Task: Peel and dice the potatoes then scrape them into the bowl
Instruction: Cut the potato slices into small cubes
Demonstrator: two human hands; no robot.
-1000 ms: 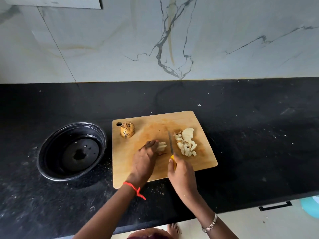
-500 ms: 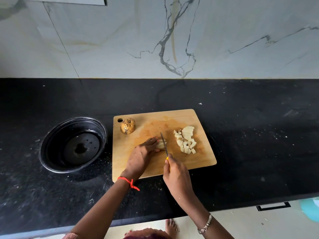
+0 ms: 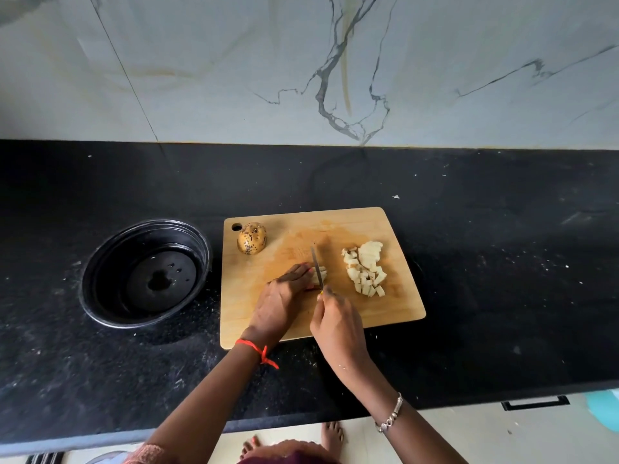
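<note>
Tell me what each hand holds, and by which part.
Right hand grips the knife by its handle; left hand holds the potato piece, fingers curled over its left side.

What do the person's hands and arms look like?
Both are bare, with no gloves. The left hand has a red thread tied round its wrist, the ends hanging loose. The right hand has a silver bracelet at its wrist. A pinkish knitted sleeve shows near the left elbow.
</note>
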